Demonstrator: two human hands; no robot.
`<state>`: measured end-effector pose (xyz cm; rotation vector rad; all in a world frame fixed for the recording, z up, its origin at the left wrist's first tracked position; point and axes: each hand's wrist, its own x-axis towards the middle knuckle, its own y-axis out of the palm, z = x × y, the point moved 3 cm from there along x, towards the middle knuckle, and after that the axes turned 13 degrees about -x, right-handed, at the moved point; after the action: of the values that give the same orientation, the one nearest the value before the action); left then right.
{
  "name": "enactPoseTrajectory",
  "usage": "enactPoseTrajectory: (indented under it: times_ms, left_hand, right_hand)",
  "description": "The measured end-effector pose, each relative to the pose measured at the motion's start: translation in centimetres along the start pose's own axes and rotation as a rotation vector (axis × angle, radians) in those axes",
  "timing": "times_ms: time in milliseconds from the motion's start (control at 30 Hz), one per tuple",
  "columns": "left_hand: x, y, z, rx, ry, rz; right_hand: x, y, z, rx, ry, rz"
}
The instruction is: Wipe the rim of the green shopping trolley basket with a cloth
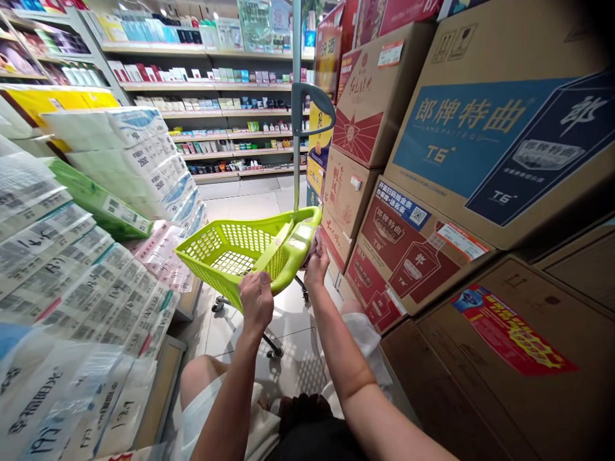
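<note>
A lime-green shopping cart (pixel 218 240) with a perforated plastic basket stands in the aisle in front of me, tilted in my view. My left hand (pixel 256 299) is closed round the basket's near rim, by the base of the handle bar (pixel 293 266). At the right end of that bar, my right hand (pixel 317 264) holds a crumpled greyish-purple cloth (pixel 314 246) against the green plastic. A grey pole (pixel 296 169) with a dark grey loop handle (pixel 314 109) rises at the cart's far right. The basket shows only its grid and the floor through it.
Large liquor cartons (pixel 461 128) are stacked high on my right, close to my arm. To the left stand packs of tissue paper (pixel 62 256) on a low wooden platform (pixel 161 378). Shelves of small boxed goods (pixel 216 105) line the back. Cart wheels (pixel 275 353) rest on pale tiles.
</note>
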<state>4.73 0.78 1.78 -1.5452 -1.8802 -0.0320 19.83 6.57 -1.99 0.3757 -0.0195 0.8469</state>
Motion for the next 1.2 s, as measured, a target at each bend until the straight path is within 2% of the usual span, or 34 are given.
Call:
enactPoseTrajectory:
  times_ms: [33, 100, 233, 300, 400, 500, 600, 767, 900, 967, 1100, 1200]
  left_hand:
    - [-0.1, 0.1, -0.2, 0.007, 0.002, -0.001]
    - [-0.4, 0.4, -0.4, 0.018, 0.008, -0.006]
    - [-0.4, 0.5, 0.2, -0.029, 0.059, 0.044]
    - [0.0, 0.0, 1.4, -0.045, 0.048, -0.014]
    - [0.7, -0.5, 3.9, -0.053, -0.044, -0.11]
    - [1.1, -0.2, 5.7, -0.077, -0.102, -0.091]
    - [1.0, 0.0, 6.3, -0.084, -0.086, -0.075]
    - [0.8, 0.2, 6.1, -0.087, -0.049, -0.005]
    - [0.6, 1.0, 5.7, -0.056, -0.054, -0.003]
    - [0.4, 1.2, 5.5, -0.032, -0.034, -0.015]
    - [0.2, 1.2, 5.1, 0.016, 0.036, 0.037]
    - [0.4, 1.0, 5.1, 0.025, 0.039, 0.073]
  right_hand:
    - [0.3, 0.0, -0.2, 0.033, 0.035, 0.002]
    - [-0.6, -0.1, -0.4, 0.023, 0.019, 0.014]
    - [-4.4, -1.5, -1.0, -0.166, -0.154, 0.023]
    - [-4.2, -2.2, -0.7, -0.329, -0.27, 0.02]
    - [-2.5, -2.7, 0.8, -0.569, -0.417, 0.051]
    - [-2.7, -2.4, 3.0, -0.73, -0.593, 0.223]
    - [-3.4, -2.2, 4.9, -0.837, -0.749, 0.418]
    - [-0.6, -2.0, 6.7, -1.074, -0.749, 0.554]
    - [-0.8, -0.6, 7.4, -1.207, -0.862, 0.817]
    - [-0.5, -0.2, 7.8, -1.249, -0.853, 0.891]
    - [-0.1, -0.7, 8.4, -1.264, -0.724, 0.827]
    - [-3.3, -2.2, 7.6, -1.073, -0.72, 0.594]
